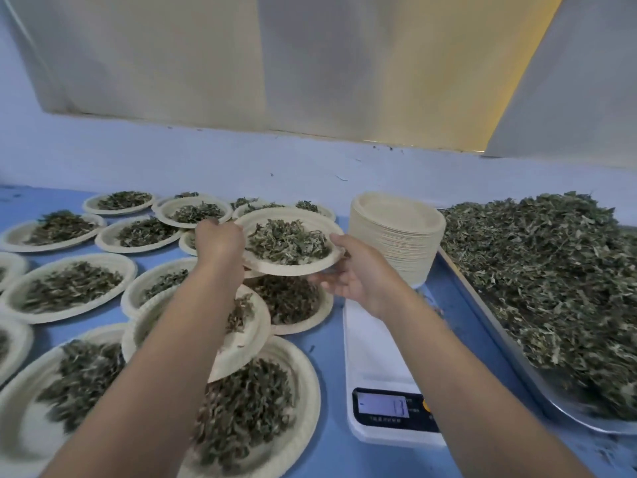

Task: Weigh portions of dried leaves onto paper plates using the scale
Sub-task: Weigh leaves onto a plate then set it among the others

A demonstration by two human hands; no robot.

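Plate (287, 269) of leaves (286, 241) aloft; left hand (219, 238) grips rim, right hand (355, 270) seemingly pinches opposite.

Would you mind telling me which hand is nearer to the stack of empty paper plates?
Right. The right hand holds the filled plate just left of the stack; the left hand grips the plate's opposite rim, farther away.
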